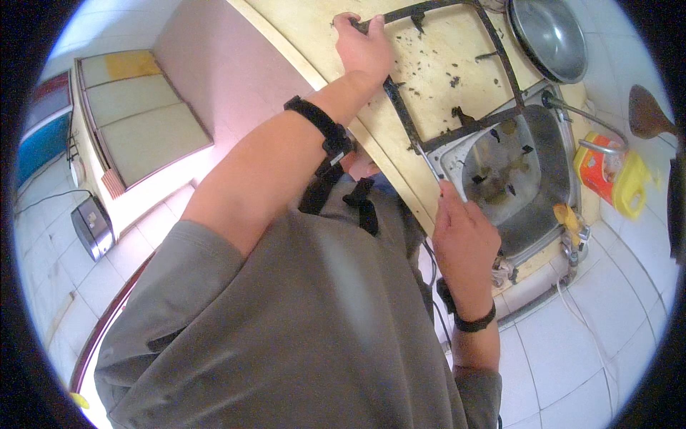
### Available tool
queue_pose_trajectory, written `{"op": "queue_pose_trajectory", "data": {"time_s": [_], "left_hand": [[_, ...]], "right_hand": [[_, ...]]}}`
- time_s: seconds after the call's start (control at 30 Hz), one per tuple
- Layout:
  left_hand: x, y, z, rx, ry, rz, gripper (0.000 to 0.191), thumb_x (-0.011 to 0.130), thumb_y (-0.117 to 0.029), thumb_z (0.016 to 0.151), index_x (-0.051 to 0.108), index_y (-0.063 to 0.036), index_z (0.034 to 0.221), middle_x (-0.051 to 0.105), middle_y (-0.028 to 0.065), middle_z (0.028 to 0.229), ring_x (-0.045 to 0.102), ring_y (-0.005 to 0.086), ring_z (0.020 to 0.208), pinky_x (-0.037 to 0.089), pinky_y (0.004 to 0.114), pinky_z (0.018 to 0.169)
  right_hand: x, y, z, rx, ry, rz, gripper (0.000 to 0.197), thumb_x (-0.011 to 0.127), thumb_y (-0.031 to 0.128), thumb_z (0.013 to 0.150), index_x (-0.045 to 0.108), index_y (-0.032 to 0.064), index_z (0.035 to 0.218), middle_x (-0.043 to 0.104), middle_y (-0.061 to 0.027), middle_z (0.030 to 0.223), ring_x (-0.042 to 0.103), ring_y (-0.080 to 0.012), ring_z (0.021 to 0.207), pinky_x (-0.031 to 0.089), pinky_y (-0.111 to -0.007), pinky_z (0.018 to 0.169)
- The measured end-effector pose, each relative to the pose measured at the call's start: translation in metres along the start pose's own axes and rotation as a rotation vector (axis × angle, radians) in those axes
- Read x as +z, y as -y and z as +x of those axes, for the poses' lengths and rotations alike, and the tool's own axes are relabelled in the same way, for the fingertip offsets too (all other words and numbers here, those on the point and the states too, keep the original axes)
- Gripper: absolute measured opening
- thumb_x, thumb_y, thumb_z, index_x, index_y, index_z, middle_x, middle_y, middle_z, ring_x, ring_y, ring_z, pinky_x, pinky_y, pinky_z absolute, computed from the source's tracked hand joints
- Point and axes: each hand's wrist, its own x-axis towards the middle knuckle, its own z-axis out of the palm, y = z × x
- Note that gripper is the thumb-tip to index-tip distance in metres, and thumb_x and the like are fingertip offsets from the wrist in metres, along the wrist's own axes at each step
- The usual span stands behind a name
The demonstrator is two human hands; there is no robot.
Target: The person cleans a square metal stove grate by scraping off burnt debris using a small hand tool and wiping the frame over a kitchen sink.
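Note:
My left hand [367, 48] grips the corner of a square black stove grate [508, 67] with short inward prongs. The grate lies on the cream counter [300, 24], and one side of it reaches over the sink rim. In my right hand [465, 241] is a thin metal tool [432, 165]; its handle is hidden in my fingers. The tool's tip meets the grate at the corner nearest me; its exact shape is too small to tell. Dark flakes [454, 81] are scattered inside the grate's frame, and larger black pieces [478, 179] lie in the sink.
The steel sink [554, 161] adjoins the counter, with a curved spout [589, 117] above it. A metal pan [554, 37] stands behind. Beyond the sink are a yellow jug [627, 182], a brown spatula [646, 112] and a tap with yellow cloth [569, 221].

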Motion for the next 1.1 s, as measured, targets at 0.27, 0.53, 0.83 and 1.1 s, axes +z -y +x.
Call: {"op": "queue_pose_trajectory", "data": {"time_s": [0.27,0.53,0.83,1.1], "left_hand": [[0.002,0.011,0.004,0.061,-0.050,0.060,0.044,0.068,-0.025,0.093,0.044,0.0010,0.120,0.066,0.0284,0.094,0.067,0.0416,0.089,0.051,0.047,0.083],[0.001,0.003,0.001,-0.014,-0.027,0.024,0.046,0.070,-0.029,0.092,0.049,0.0021,0.118,0.065,0.0232,0.096,0.065,0.0344,0.088,0.051,0.043,0.084],[0.002,0.003,0.003,-0.012,-0.033,0.028,0.043,0.069,-0.027,0.093,0.047,0.0003,0.118,0.066,0.0261,0.093,0.067,0.0389,0.088,0.051,0.045,0.083],[0.002,0.003,0.002,-0.016,-0.010,0.025,0.042,0.067,-0.024,0.094,0.045,0.0002,0.119,0.066,0.0288,0.092,0.066,0.0415,0.087,0.050,0.047,0.082]], "right_hand": [[-0.006,-0.004,-0.006,0.032,-0.002,-0.010,0.028,0.062,0.019,0.093,0.070,0.0189,0.120,0.063,-0.0080,0.070,0.065,-0.0282,0.056,0.052,-0.041,0.048],[-0.003,-0.003,-0.003,0.067,-0.019,0.035,0.026,0.061,0.022,0.094,0.071,0.0190,0.118,0.064,-0.0092,0.071,0.065,-0.0286,0.056,0.052,-0.041,0.049],[-0.013,-0.003,-0.011,0.066,0.029,-0.048,0.024,0.061,0.023,0.095,0.072,0.0199,0.117,0.063,-0.0088,0.071,0.064,-0.0298,0.056,0.051,-0.042,0.048],[-0.005,-0.007,-0.016,0.058,-0.045,-0.010,0.021,0.064,0.024,0.094,0.073,0.0200,0.113,0.061,-0.0078,0.067,0.063,-0.0288,0.054,0.050,-0.041,0.046]]}}
